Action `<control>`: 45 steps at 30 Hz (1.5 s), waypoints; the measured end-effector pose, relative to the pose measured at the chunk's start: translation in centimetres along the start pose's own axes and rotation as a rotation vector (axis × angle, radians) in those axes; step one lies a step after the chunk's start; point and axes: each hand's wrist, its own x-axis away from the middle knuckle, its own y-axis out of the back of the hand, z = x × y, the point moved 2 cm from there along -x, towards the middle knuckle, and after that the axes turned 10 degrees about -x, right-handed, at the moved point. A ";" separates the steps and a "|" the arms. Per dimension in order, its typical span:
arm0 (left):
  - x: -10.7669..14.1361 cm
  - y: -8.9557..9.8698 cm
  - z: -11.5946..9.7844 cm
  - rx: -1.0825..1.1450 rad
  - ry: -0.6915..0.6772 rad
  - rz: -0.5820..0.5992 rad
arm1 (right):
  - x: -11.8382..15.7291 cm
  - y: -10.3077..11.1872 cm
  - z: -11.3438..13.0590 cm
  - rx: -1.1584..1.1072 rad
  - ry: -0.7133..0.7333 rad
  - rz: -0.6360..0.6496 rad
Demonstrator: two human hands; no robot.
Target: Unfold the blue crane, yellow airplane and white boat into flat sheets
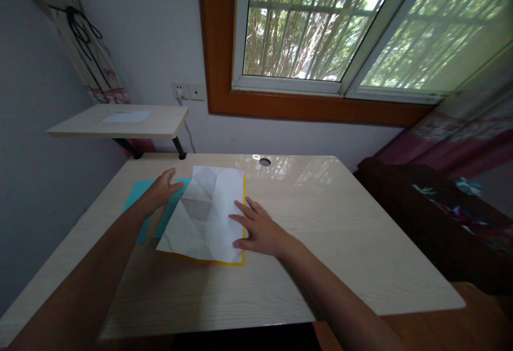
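A creased white sheet of paper (200, 217) lies on the desk, covering most of a yellow sheet (243, 257) whose edge shows along the right and bottom. My right hand (256, 228) rests on the right edge of the papers with its fingers spread. Left of the white sheet, my left hand (162, 190) is over a turquoise sheet (140, 188), fingers apart and nothing visible in them. Whether it touches the sheet I cannot tell. Part of the turquoise sheet is hidden under my left forearm and hand.
The pale wooden desk (320, 233) has a round cable hole (265, 162) near its back edge. A raised shelf (120, 121) on black legs stands at the back left with a white paper (127, 116) on it. Beyond the right edge is a dark brown piece of furniture (401, 196).
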 end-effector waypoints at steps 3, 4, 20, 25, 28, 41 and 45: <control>0.4 -0.4 -0.8 0.236 0.109 0.083 | 0.1 0.5 0.1 -0.029 0.017 -0.011; 0.5 -0.5 -0.9 0.285 0.133 0.093 | 0.0 0.7 0.1 -0.037 0.021 -0.028; 1.8 -3.5 -3.5 0.491 0.090 0.208 | -1.5 0.2 -2.4 0.027 -0.074 -0.178; 2.5 -4.2 -4.4 0.371 0.131 0.253 | -0.8 0.1 -1.9 0.108 -0.113 -0.196; 2.4 -5.3 -5.3 0.358 0.103 0.236 | -0.8 -0.3 -1.0 0.153 -0.093 -0.188; 2.1 -6.4 -2.5 0.170 0.151 0.107 | -1.0 -1.6 1.8 0.274 -0.074 -0.220; 1.7 -5.5 -2.0 -0.023 0.077 0.015 | -1.0 -2.1 2.6 0.247 -0.035 -0.145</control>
